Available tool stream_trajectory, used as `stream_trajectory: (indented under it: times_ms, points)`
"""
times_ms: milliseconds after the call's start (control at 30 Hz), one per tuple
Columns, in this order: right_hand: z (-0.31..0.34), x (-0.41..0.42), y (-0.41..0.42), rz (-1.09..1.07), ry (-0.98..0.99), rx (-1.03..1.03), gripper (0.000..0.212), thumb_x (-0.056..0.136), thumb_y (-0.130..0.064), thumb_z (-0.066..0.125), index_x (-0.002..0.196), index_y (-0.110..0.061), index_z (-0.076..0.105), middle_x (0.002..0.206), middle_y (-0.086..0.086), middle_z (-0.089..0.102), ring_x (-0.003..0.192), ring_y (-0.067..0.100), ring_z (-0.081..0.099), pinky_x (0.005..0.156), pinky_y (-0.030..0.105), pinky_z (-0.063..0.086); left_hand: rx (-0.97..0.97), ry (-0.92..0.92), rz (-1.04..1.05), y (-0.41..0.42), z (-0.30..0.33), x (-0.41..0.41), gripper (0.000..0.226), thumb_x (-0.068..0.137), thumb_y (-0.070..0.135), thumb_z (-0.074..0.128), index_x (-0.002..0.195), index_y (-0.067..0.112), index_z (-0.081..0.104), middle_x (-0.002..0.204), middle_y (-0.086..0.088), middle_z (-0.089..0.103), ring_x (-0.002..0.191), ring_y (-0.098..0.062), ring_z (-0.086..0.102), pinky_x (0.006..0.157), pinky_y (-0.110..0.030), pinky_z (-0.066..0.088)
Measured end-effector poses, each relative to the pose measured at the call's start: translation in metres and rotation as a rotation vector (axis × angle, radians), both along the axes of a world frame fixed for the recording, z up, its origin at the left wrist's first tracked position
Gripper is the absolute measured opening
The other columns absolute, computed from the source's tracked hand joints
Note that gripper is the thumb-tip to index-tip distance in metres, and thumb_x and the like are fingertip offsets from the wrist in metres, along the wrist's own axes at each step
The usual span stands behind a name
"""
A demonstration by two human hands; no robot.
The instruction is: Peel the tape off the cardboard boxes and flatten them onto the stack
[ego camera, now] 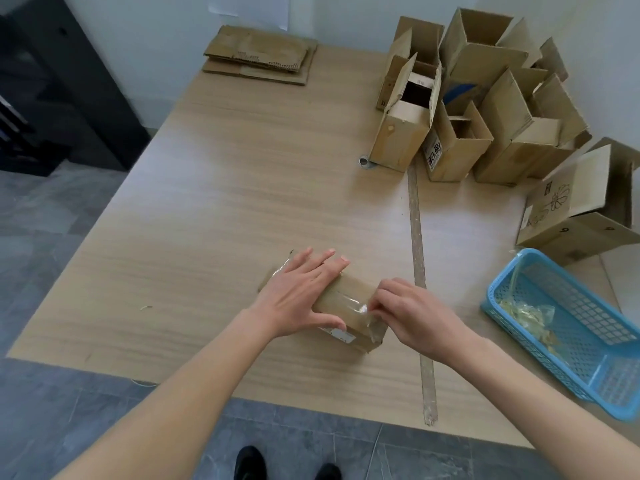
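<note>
- Where the two forearms meet near the front edge of the table (214, 188), a small cardboard box (349, 306) lies on its side, its long axis running from the near right up to the far left.
- While the left hand (298, 292) lies across the far-left half of the box with fingers straight and spread, pressing it flat to the table, its thumb hooks over the near face.
- At the near-right end the right hand (412, 310) has its fingertips curled together, pinching the clear tape (360, 306) that wraps that end; how much tape is free I cannot tell.
- Since the tape runs along the box's length, the pull, as I judge it, should go from the right hand's end toward the left hand; the right hand is the nearer to the loose end.
- Just right of the hands, a long strip (420, 271) lies on the table, and beyond it a blue basket (519, 337) holds crumpled tape, the likely place for this piece.
- Farther back on the right stand open boxes (485, 109), not yet flattened.
- At the far left edge lies the flat stack (258, 57), well apart from the box in hand.
</note>
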State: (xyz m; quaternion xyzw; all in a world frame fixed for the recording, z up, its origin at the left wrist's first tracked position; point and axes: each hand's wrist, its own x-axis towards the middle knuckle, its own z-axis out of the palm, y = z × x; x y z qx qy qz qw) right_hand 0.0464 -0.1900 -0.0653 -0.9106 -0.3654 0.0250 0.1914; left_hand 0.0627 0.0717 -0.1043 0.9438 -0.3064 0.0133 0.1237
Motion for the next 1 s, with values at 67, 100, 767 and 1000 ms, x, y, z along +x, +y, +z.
stream_trajectory:
  times_ms: [67,100,767,1000]
  points:
    - [-0.002,-0.001,0.004,-0.083,0.002,0.013,0.005,0.095,-0.011,0.067,0.093,-0.015,0.063,0.092,-0.004,0.059,0.086,0.017,0.055,0.073,0.025,0.043,-0.011,-0.132,0.098,0.002,0.0,-0.001,0.095,0.085,0.078,0.049,0.156,0.016,0.035,0.165,-0.003,0.031,0.153,-0.02,0.025,0.126,-0.047,0.017]
    - [-0.003,-0.002,0.006,-0.151,0.008,0.039,0.006,0.094,-0.011,0.067,0.092,-0.015,0.063,0.091,-0.005,0.058,0.083,0.017,0.055,0.072,0.023,0.041,-0.053,-0.173,0.164,0.003,-0.002,-0.004,0.083,0.087,0.069,0.056,0.15,0.016,0.045,0.162,-0.007,0.037,0.149,-0.024,0.034,0.124,-0.049,0.023]
    - [-0.005,0.003,0.007,-0.257,0.067,0.112,0.006,0.091,-0.014,0.072,0.089,-0.018,0.069,0.087,-0.011,0.059,0.076,0.005,0.049,0.068,0.027,0.043,-0.775,0.525,0.614,-0.043,-0.004,-0.024,0.067,0.095,0.037,0.069,0.153,0.036,0.035,0.151,0.02,0.043,0.137,0.001,0.039,0.105,-0.015,0.031]
    - [-0.005,0.013,0.021,-0.711,0.174,0.469,0.011,0.098,-0.011,0.063,0.092,-0.02,0.06,0.085,-0.003,0.067,0.066,0.01,0.069,0.063,0.03,0.056,-0.917,0.67,0.656,-0.063,-0.005,-0.025,0.074,0.096,0.038,0.068,0.154,0.053,0.024,0.142,0.028,0.038,0.128,0.004,0.037,0.106,-0.021,0.03]
